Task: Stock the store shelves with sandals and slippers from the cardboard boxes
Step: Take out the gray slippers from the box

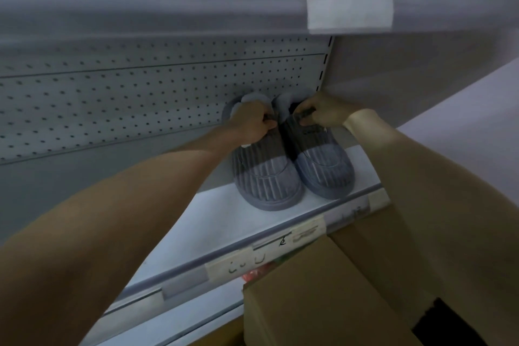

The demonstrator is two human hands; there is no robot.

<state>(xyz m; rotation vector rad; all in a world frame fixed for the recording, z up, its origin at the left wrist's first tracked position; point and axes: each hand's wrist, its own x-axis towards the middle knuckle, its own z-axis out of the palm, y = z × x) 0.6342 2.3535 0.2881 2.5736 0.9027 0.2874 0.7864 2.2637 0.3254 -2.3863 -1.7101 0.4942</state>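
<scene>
The grey slippers (292, 168) sit side by side on the shelf (224, 222), toes outward, likely for display. The left hand (252, 123) and right hand (323, 112) each keep a pinching grip on one fuzzy collar, apparently to square the pair. Below, something red peeks past a cardboard box (309, 289); I cannot tell what the box holds.

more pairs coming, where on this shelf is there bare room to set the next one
Bare shelf lies left of the grey slippers, between the pegboard back and the price rail. Right of them is crowded: a narrow strip, crossed by the right arm.
</scene>
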